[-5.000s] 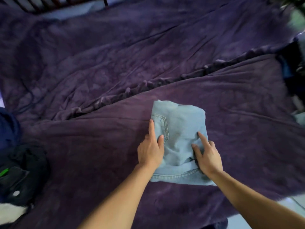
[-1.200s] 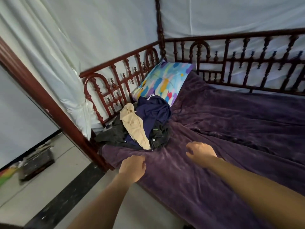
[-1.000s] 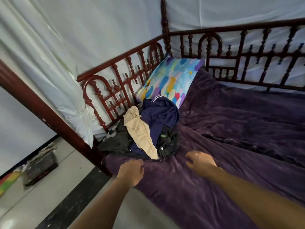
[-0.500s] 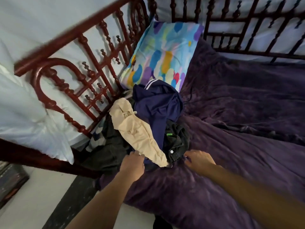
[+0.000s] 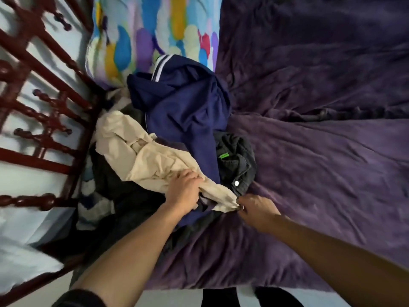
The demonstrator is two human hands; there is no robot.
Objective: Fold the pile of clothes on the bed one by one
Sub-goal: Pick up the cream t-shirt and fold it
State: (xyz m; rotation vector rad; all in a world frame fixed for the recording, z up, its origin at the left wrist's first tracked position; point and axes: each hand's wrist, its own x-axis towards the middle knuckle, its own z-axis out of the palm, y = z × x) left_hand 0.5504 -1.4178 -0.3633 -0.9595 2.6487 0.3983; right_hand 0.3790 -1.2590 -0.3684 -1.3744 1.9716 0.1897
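On the left side of a purple blanket, a heap of clothes lies bunched against the dark red wooden bed rail. A pillow with bright blue, yellow and purple blotches sits just beyond the heap, at the far end. A navy garment with a white-striped edge lies across the top. To its right sits a black denim piece with a silver button and a small green tag. A crumpled beige garment trails from the left of the heap down toward the near edge.

Both bare hands reach in from the near side. The left hand rests on the beige garment partway along it, fingers curled and bunching the cloth. The right hand is at the garment's near tip, beside the black denim, fingertips pinched closed on the very end of the beige fabric. The stretch of beige cloth between the two hands runs from the left fingers to the right fingertips. More dark clothing lies beneath, near the rail.
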